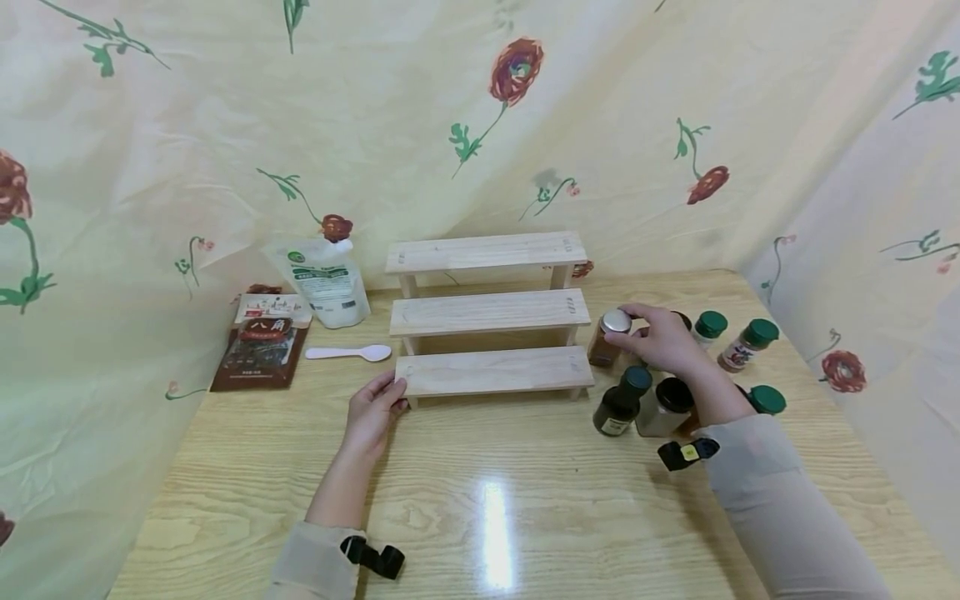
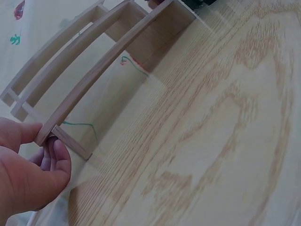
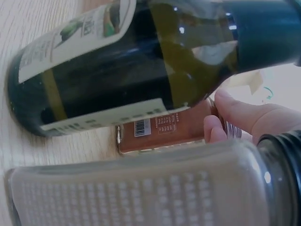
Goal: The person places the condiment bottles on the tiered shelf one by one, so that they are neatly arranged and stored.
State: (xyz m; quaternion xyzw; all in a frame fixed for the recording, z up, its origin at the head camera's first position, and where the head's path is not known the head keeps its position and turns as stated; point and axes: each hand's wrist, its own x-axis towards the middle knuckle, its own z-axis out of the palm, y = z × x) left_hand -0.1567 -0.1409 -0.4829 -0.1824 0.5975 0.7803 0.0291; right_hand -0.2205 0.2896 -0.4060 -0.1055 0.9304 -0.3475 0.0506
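Observation:
A three-step wooden rack (image 1: 491, 312) stands at the back middle of the table. My left hand (image 1: 372, 408) grips the left end of its lowest step (image 2: 89, 87), thumb on top and fingers under it. My right hand (image 1: 660, 337) holds a brown spice jar with a silver lid (image 1: 609, 337) just right of the rack. In the right wrist view the fingertips (image 3: 235, 117) pinch that jar (image 3: 164, 129) near its lid, behind a dark green bottle (image 3: 131, 61) and a frosted jar (image 3: 141, 188).
Right of the rack stand several jars and bottles: a dark bottle (image 1: 621, 404), a black-lidded jar (image 1: 666, 407), green-capped shakers (image 1: 746, 343). At the back left lie a brown packet (image 1: 261, 343), a white pouch (image 1: 327, 282) and a white spoon (image 1: 351, 353). Floral cloth walls surround the table (image 1: 525, 500).

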